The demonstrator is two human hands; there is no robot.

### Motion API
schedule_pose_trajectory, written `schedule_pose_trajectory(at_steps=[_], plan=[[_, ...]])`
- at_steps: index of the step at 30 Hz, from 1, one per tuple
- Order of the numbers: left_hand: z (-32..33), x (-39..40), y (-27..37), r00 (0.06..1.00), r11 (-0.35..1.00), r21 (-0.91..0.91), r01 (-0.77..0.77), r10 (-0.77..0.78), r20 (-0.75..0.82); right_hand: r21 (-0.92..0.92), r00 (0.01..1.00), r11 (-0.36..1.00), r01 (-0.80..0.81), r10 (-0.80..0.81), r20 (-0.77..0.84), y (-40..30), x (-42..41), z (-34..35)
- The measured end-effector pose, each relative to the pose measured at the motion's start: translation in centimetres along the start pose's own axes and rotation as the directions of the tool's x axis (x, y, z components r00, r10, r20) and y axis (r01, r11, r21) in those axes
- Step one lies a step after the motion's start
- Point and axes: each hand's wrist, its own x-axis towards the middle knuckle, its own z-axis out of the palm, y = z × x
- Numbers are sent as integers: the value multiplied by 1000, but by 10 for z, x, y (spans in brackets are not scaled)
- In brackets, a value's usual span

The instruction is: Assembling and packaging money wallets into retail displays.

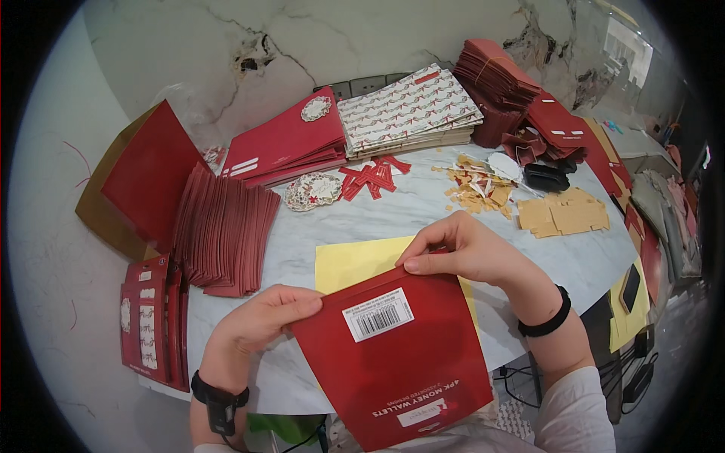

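Observation:
Between both hands I hold a red printed card sleeve (pixel 396 351), tilted over the front edge of the table. It bears a white barcode sticker (pixel 378 315) and printing that appears upside down. My left hand (pixel 277 317) pinches its upper left corner between thumb and fingers. At the upper right edge, my right hand (pixel 453 252) grips it with thumb and bent fingers. Behind the sleeve lies a yellow paper sheet (pixel 354 260), partly hidden by it. The fingertips beneath the sleeve are out of sight.
Left are a stack of red envelopes (pixel 226 226), an open red box (pixel 150 181) and finished-looking red packs (pixel 150 323). Behind lie patterned wallets (pixel 408 113), red cards (pixel 289 136), oval tags (pixel 313 191) and red strips (pixel 374 178). Paper scraps (pixel 481 187) and brown card (pixel 563 214) lie right.

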Motion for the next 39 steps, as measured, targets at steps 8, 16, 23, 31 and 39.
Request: schedule_pose_trajectory(at_steps=[8,16,23,31,39], plan=[[-3,7,4,1000,994,-109,-10,9,-5,132,999,990,-47,45,19,7,1,-4],[-6,4,4,999,996,-80,-35,35,3,47,998,997,-54,54,19,3,1,-7],[-5,4,9,999,996,-79,-51,52,7,62,997,995,-78,78,4,3,-1,-10],[-5,0,11,997,989,-124,-80,79,-9,53,996,994,-94,93,10,3,-1,-19],[-3,13,3,912,946,217,-240,296,-283,119,975,972,-205,191,114,8,3,-13]])
